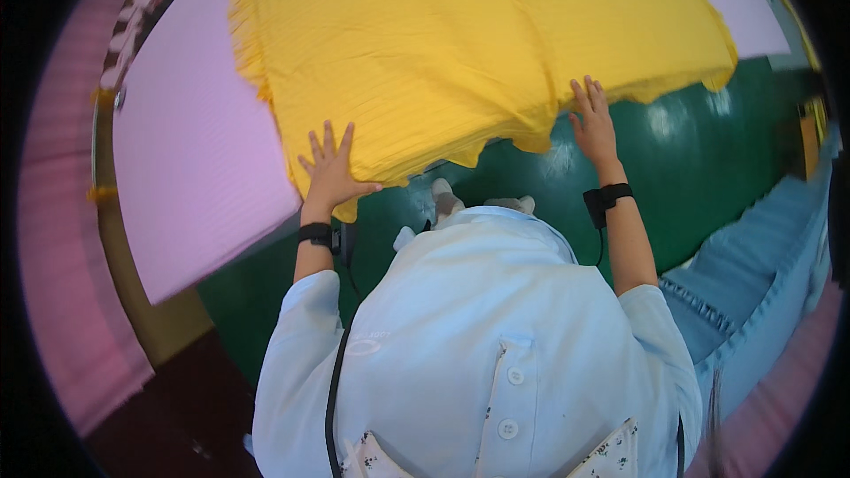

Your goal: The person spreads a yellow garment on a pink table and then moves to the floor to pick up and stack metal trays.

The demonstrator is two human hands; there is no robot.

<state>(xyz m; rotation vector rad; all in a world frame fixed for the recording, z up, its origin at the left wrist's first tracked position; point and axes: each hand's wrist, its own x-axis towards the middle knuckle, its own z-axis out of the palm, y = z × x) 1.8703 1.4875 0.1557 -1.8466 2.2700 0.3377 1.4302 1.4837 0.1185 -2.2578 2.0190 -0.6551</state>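
Note:
A large yellow ribbed cloth (460,44) with a fringed left edge lies spread over a pale pink table top (190,150). Its near edge hangs wavy over the table's front. My left hand (329,168) lies flat on the cloth's near left corner, fingers spread. My right hand (591,119) presses flat on the near right edge, fingers apart. Each wrist carries a black band. Neither hand grips anything.
A green glossy floor (708,150) runs under and right of the table. Blue denim fabric (753,274) lies at the right. Pink cloth (62,239) hangs at the far left. My light blue shirt fills the lower middle.

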